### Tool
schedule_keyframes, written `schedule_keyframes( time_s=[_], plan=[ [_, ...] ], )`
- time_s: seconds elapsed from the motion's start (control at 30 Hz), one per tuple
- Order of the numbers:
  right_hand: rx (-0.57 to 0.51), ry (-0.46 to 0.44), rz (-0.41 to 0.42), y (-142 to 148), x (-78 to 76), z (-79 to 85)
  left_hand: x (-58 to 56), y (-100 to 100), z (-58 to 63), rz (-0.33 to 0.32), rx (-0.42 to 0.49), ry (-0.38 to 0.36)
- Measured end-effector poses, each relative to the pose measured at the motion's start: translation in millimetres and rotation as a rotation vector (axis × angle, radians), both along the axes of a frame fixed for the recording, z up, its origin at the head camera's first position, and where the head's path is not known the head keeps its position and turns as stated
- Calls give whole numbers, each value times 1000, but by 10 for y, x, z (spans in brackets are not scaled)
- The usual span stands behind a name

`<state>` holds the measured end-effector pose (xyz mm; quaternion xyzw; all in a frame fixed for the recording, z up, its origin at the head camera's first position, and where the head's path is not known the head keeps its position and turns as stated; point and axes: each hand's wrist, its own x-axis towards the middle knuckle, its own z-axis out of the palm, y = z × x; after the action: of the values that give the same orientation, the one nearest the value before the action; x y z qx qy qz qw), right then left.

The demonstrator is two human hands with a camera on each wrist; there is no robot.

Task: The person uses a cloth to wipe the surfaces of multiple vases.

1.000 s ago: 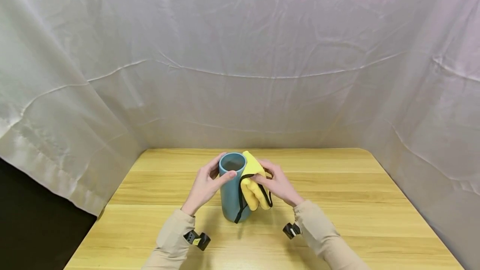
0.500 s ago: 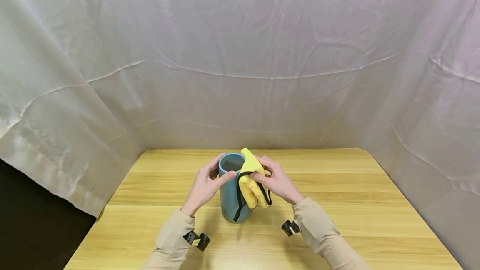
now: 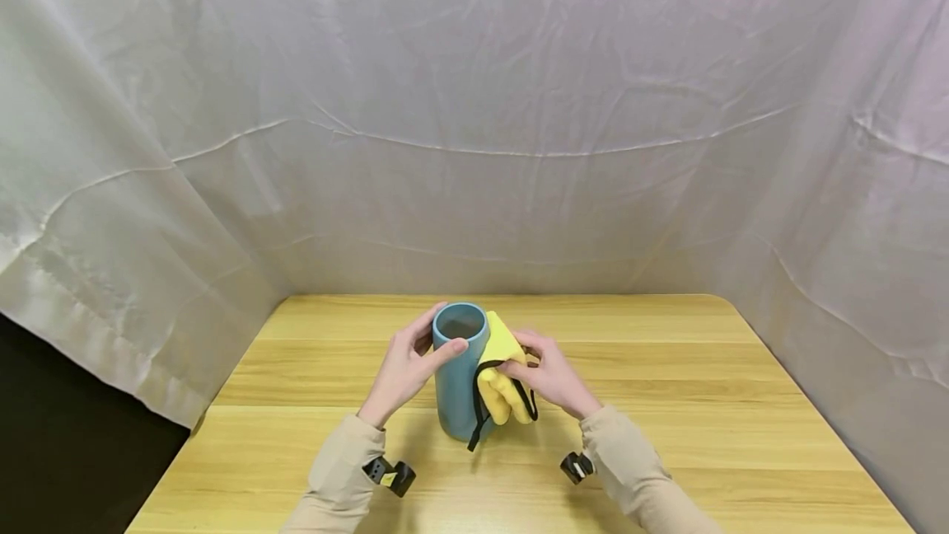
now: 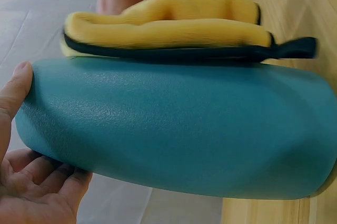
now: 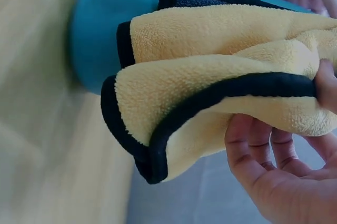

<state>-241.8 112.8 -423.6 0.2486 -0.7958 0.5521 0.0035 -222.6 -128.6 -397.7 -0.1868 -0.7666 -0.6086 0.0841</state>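
Observation:
A tall blue-teal vase (image 3: 455, 394) with an open round mouth stands upright on the table. Near its rim, my left hand (image 3: 406, 365) grips it, thumb in front and fingers round the far side. A folded yellow cloth (image 3: 500, 344) with black edging is pinched in my right hand (image 3: 550, 369) and lies against the vase's right side. In the left wrist view the cloth (image 4: 174, 32) runs along the vase wall (image 4: 174, 124). From the right wrist, the thumb presses on the plush folds (image 5: 210, 82) with curled fingers (image 5: 263, 145) beneath.
The wooden table (image 3: 667, 435) reaches out on both sides of the vase. Pale grey curtain (image 3: 519, 213) hangs behind and beside it. A black camera (image 3: 400, 478) sits on the left wrist and another (image 3: 577, 466) on the right.
The right hand and cloth rose slightly along the vase's side, then came down lower than before. My left hand and the vase have stayed in place.

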Motion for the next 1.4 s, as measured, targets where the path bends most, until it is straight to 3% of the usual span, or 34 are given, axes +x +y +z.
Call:
schedule_keyframes(
  time_s=[0.3, 0.57, 0.7, 0.8, 0.9, 1.07, 1.4],
  plan=[
    [53, -12, 24, 65, -33, -285, 3, 3, -3, 4, -2, -8],
    [71, -67, 10, 93, -29, -341, 11, 7, 16, 2, -1, 0],
    [54, -101, 11, 87, -22, -342, 38, 10, 39, 24, -51, -20],
    [50, -109, 6, 85, -14, -341, 82, 37, 65, 91, -131, -35],
    [41, -110, 5, 85, -4, -345, 146, 93, 96, 201, -184, -60],
    [25, -111, 10, 85, 8, -359, 263, 228, 149, 357, -194, -70],
    [8, -115, 15, 69, 26, -337, 288, 404, 152, 443, -141, -34]
  ],
)
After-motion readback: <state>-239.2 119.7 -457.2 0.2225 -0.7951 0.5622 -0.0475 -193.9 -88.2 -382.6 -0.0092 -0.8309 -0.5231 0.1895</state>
